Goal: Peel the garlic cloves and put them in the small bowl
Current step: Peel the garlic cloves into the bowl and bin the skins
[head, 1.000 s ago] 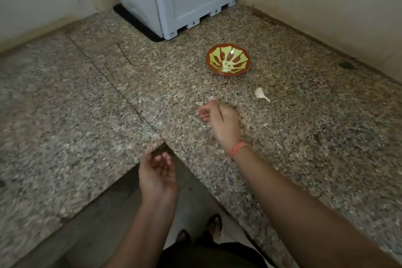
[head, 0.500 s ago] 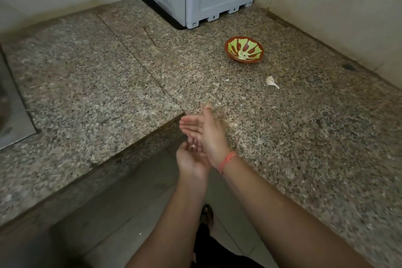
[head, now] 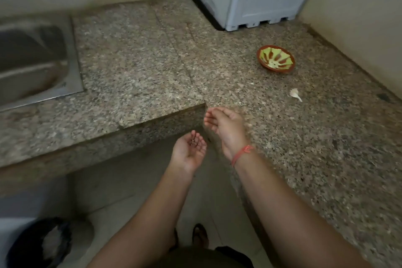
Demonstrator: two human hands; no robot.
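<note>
The sink (head: 32, 61) lay at the far left of the counter (head: 130, 61), and a dark bin (head: 41, 243) stood on the floor at near left. Neither had been in view one second earlier, so the head had turned left.

The left hand (head: 189, 148) was held palm up beyond the counter edge, loosely cupped. It carried a few small scraps (head: 193, 142), probably garlic skin, though blur prevented a firm reading.

The right hand (head: 226, 124), with a red thread (head: 241, 154) at the wrist, hung just right of it, fingers relaxed and holding nothing. One second earlier it had been reaching over the counter; half a second earlier it had been against the left palm. The hands were now apart.

The small bowl (head: 275, 60) sat far right. One garlic clove (head: 294, 94), apparently with its skin on, lay on the counter nearer than the bowl and apart from it.

Judgement: waste was being cleared, and that clove remained to be peeled.
</note>
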